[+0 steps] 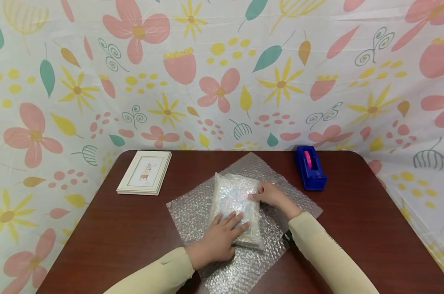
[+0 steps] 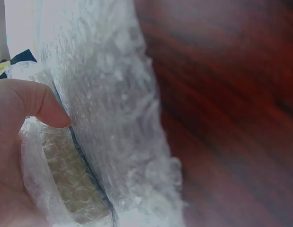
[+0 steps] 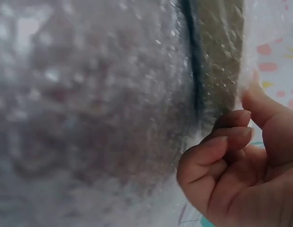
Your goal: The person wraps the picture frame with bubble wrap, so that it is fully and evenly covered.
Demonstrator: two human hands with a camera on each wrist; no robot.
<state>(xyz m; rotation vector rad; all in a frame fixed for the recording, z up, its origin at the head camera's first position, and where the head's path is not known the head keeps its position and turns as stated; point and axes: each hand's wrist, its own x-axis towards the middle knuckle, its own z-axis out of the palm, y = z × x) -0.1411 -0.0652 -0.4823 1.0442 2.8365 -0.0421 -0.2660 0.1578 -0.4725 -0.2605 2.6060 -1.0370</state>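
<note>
A flat rectangular package, looking like a picture frame in bubble wrap (image 1: 233, 190), lies on a larger sheet of bubble wrap (image 1: 192, 212) in the middle of the table. My left hand (image 1: 219, 237) rests on the package's near part with fingers spread; the left wrist view shows its thumb (image 2: 51, 111) by the package's side. At the right edge my right hand (image 1: 271, 194) grips the package. Its fingers (image 3: 203, 158) are curled against the side in the right wrist view, with the thumb on the face. The package's underside is hidden.
White picture frames (image 1: 144, 173), stacked, lie at the table's left back. A blue tape dispenser (image 1: 310, 167) with a pink roll stands at the right back. Behind the brown table (image 1: 133, 228) hangs a flower-printed cloth (image 1: 222, 81).
</note>
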